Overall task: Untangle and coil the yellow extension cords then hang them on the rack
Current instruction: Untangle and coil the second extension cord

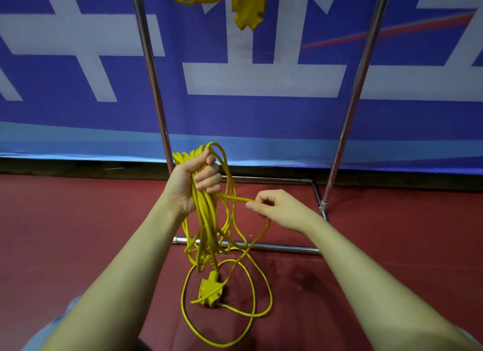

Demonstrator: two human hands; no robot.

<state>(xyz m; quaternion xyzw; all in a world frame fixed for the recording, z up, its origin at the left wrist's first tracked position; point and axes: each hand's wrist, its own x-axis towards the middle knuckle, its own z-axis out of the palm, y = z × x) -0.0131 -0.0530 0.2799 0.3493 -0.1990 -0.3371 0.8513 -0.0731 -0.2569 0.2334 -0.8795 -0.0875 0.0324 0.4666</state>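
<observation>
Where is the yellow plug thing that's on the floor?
The socket block lies on the red floor, low in the head view's middle, between the two forearms, below the left hand and its cord bundle.

This looks like a staged indoor set rather than a home or a shop. A large blue banner with big white characters covers the whole back wall, a dark red floor covering lies below it, and a bare chrome garment rack stands against it.
</observation>
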